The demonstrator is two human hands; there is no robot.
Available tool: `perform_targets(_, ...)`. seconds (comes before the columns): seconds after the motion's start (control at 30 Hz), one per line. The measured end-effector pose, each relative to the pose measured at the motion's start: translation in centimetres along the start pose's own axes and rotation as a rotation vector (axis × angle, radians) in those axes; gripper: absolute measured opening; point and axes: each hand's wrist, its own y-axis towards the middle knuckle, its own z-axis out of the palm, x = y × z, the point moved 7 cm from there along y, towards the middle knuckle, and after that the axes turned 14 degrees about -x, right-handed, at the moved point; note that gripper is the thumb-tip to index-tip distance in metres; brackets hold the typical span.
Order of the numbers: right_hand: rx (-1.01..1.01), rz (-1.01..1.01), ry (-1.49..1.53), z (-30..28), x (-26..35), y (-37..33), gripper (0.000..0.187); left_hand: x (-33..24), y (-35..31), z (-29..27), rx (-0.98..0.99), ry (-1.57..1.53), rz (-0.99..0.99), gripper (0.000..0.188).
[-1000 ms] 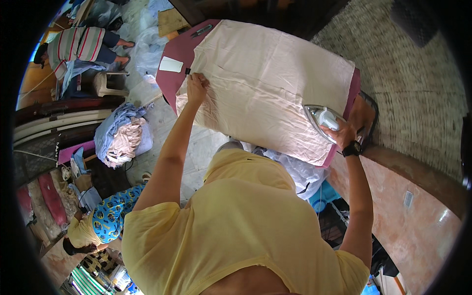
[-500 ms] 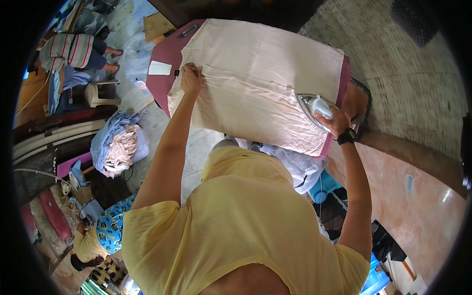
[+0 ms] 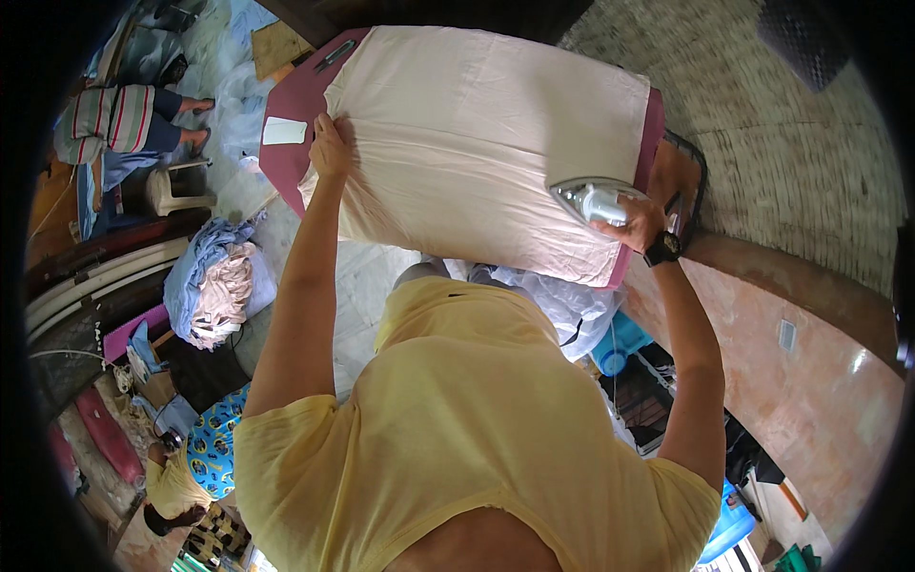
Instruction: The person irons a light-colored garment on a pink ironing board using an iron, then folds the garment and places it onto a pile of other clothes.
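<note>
A pale pink cloth is spread over a maroon ironing board, with creases running lengthwise across its near half. My left hand is closed on the cloth's left edge, fingertips pinching it. At the right end, my right hand grips a clothes iron by its handle; the iron rests on the cloth, nose toward the left. A black watch is on my right wrist. On the board's bare left end lie a white card and small dark snips.
A heap of blue and pink cloth is on the left. One person in a striped top is at the upper left, another in patterned blue shorts at the lower left. A pinkish low wall curves along the right, close to my right arm.
My left hand has shifted left along the board with the cloth edge. The iron has turned so its nose points more to the left. The whole view has slid slightly.
</note>
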Motion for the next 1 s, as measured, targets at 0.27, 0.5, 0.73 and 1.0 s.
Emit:
perform_targets(0.27, -0.134, -0.023, 0.109, 0.7, 3.6, 3.7, 0.059, 1.3, -0.3, 0.0, -0.114, -0.074, -0.022, 0.026)
perform_targets(0.5, -0.187, -0.109, 0.093, 3.2, 10.2, 9.4, 0.06, 1.9, 0.1, 0.4, -0.087, -0.011, -0.009, 0.025)
perform_targets(0.73, -0.232, -0.138, 0.197, 6.7, 17.6, 16.0, 0.057, 3.0, 0.3, 0.3, -0.119, -0.094, -0.036, 0.026)
perform_targets(1.0, -0.181, -0.161, 0.224, 11.7, 25.2, 22.9, 0.06, 3.6, 0.3, 0.1, -0.177, -0.179, -0.063, 0.023)
